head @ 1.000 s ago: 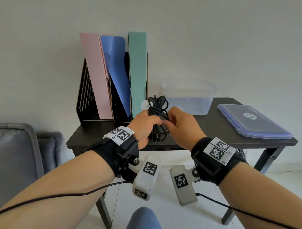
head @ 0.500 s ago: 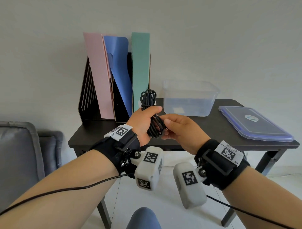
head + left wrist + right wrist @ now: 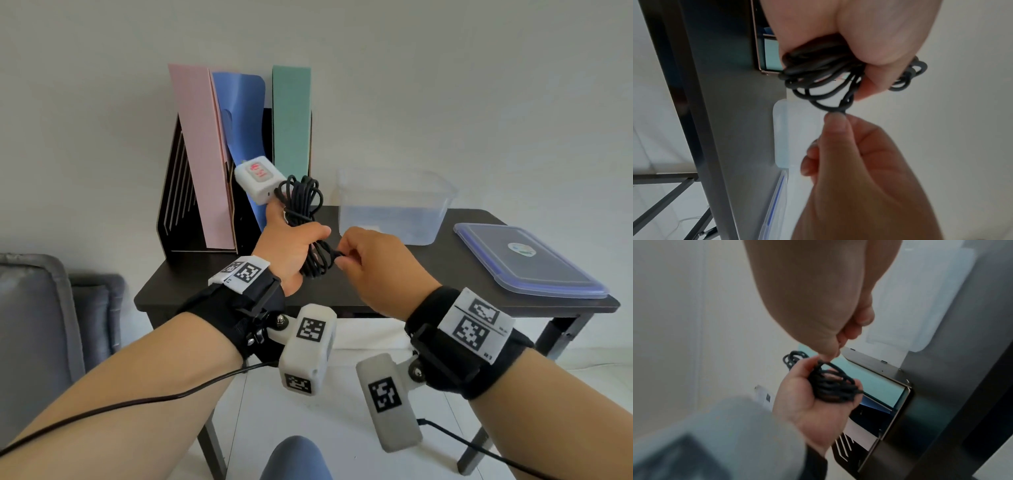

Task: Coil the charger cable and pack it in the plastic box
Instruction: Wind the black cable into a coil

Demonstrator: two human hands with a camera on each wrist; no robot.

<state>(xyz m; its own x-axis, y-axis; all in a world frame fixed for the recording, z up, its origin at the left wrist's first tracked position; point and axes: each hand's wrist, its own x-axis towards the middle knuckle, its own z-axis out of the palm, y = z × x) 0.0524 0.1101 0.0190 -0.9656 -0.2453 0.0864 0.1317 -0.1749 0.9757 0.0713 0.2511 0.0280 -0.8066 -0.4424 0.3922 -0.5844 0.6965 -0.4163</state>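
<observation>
A black charger cable (image 3: 301,202) is bundled in loops, and my left hand (image 3: 291,246) grips the bundle (image 3: 818,69) around its middle above the table's front edge. The white charger block (image 3: 258,179) sticks up from the bundle's top left. My right hand (image 3: 366,260) pinches the cable's loose end (image 3: 838,110) between thumb and forefinger, just right of the left hand (image 3: 809,402). The clear plastic box (image 3: 394,205) stands open on the table behind my right hand. Its blue-rimmed lid (image 3: 524,263) lies to the right.
A black file rack (image 3: 191,205) with pink, blue and green folders stands at the table's back left. The dark table (image 3: 445,291) has bare surface between box and lid. A grey sofa (image 3: 41,325) is at the left.
My left hand has raised and turned the bundle, so the white charger block now shows at the top. My right hand has drawn slightly away to the right, still pinching the cable end.
</observation>
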